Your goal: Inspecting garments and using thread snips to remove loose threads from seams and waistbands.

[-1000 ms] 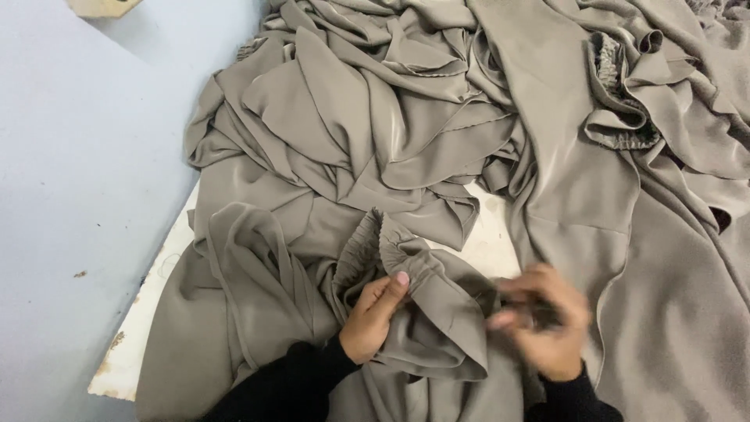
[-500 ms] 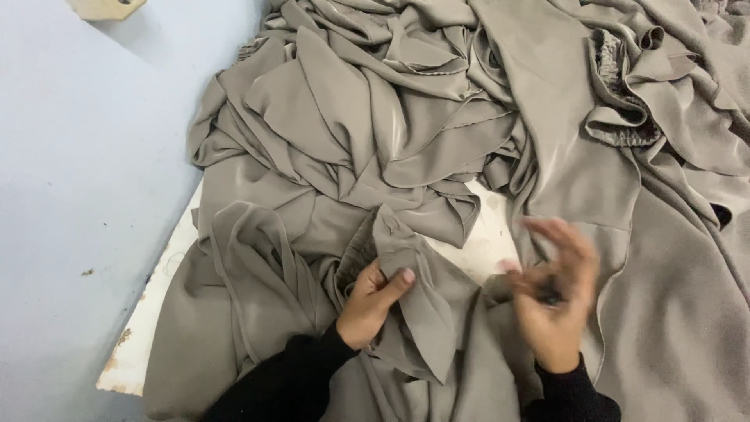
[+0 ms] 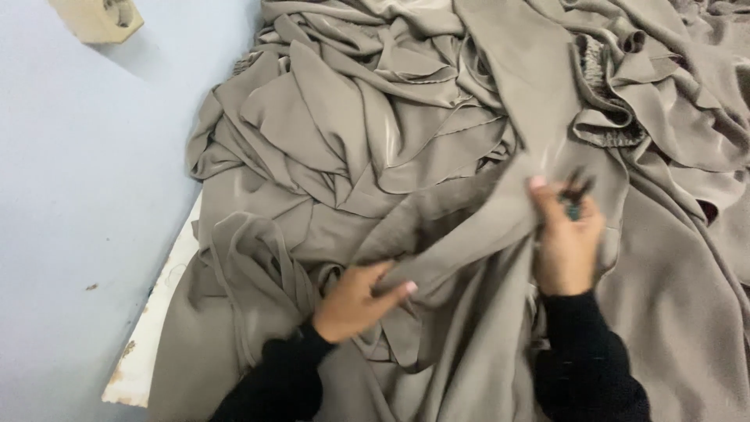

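The left hand (image 3: 355, 301) pinches a strip of grey cloth (image 3: 461, 234) that runs taut up to the right hand (image 3: 566, 238), which grips its far end along with a small dark tool (image 3: 576, 197), over the piled desk (image 3: 168, 281).

A heap of fabric (image 3: 437, 141) spreads across the surface (image 3: 168, 289) before you, reaching from its left edge off to the right and far side, with the wall (image 3: 86, 195) close along the left and a small box (image 3: 98, 17) fixed on it at the far left. Your left hand (image 3: 355, 301) lies on a fold near you, and your right hand (image 3: 566, 234) sits farther off to its right with a small tool (image 3: 576, 191) in it. A gathered band (image 3: 605, 129) lies beyond the right hand.
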